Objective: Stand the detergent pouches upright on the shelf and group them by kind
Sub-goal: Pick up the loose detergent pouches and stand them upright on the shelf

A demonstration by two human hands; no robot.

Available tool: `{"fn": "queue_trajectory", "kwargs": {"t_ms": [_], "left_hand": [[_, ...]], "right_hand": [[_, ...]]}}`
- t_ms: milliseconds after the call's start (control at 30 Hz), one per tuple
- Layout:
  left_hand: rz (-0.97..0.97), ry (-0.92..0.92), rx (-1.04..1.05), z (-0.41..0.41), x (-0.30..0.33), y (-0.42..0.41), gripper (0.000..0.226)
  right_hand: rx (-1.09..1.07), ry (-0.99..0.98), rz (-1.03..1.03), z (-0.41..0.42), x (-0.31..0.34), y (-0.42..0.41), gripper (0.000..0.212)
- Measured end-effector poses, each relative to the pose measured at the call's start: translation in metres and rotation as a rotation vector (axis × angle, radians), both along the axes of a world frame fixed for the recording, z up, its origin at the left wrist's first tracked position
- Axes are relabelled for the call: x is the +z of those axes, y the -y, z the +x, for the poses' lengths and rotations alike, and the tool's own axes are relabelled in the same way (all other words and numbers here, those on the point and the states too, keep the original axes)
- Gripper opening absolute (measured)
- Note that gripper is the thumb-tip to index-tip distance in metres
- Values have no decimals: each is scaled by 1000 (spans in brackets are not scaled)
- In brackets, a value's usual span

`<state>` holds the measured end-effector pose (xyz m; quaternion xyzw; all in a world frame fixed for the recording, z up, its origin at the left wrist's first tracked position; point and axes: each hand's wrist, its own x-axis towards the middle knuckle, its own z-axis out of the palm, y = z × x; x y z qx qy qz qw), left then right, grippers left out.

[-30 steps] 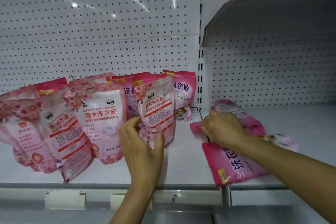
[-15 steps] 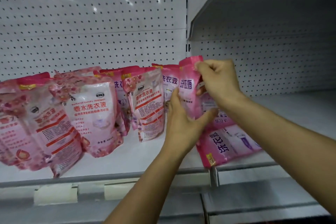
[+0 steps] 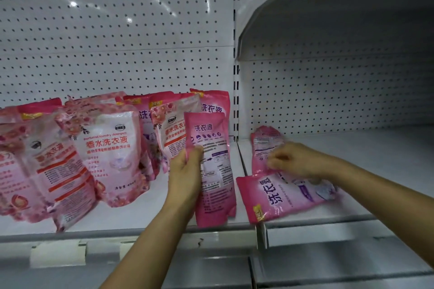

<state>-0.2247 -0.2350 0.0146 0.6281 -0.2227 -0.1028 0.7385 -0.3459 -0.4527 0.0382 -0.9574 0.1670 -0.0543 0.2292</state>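
My left hand [image 3: 185, 171] grips a plain pink pouch [image 3: 215, 171] by its left edge and holds it upright on the shelf [image 3: 145, 216], back label facing me. Behind it stand a floral pouch [image 3: 171, 131] and a plain pink pouch [image 3: 215, 103]. Several floral pouches, one with a white front [image 3: 110, 152], lean together further left. To the right of the divider my right hand [image 3: 296, 159] touches a pink pouch [image 3: 263, 148] lying flat; whether its fingers grip it is blurred. Another pink pouch [image 3: 281, 197] lies flat in front of that one.
A white pegboard wall [image 3: 117, 30] backs the shelf. A vertical slotted post [image 3: 236, 54] and a low divider [image 3: 244, 162] split left bay from right bay. An upper shelf [image 3: 328, 14] overhangs the right bay. Price-tag holders [image 3: 58, 253] line the front rail.
The pink pouch that both hands held up has come down onto the left bay, now in my left hand alone. My right hand has moved right and down to the flat pouches.
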Motion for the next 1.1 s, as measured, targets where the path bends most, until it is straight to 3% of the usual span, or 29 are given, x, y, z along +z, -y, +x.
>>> {"fn": "queue_trajectory", "kwargs": {"t_ms": [100, 200, 267, 367, 500, 633, 700, 833, 1000, 1100], "left_hand": [[-10, 1, 13, -2, 5, 2, 20], [-18, 19, 56, -4, 8, 4, 46], [-32, 17, 86, -5, 10, 3, 46], [-76, -2, 144, -8, 12, -7, 35], [-192, 40, 315, -6, 13, -21, 39], [-256, 104, 476, 6, 21, -35, 32], [-294, 132, 518, 11, 24, -40, 33], [-229, 161, 527, 16, 14, -43, 34], [-154, 172, 454, 24, -1, -45, 35], [-132, 213, 479, 25, -2, -46, 35]], "right_hand": [[5, -165, -104, 5, -22, 14, 39], [28, -219, -111, 17, -28, 13, 40], [35, -226, -17, 20, -28, 13, 35], [48, -107, 164, 16, -21, 16, 35], [-17, 281, 334, 13, 11, 10, 26], [-54, 653, 751, 31, 30, -13, 16], [-89, 783, 838, 48, 26, -30, 15], [-104, 791, 941, 73, -2, -62, 14], [-77, 754, 915, 83, -14, -67, 12], [-35, 674, 860, 81, -17, -59, 29]]}}
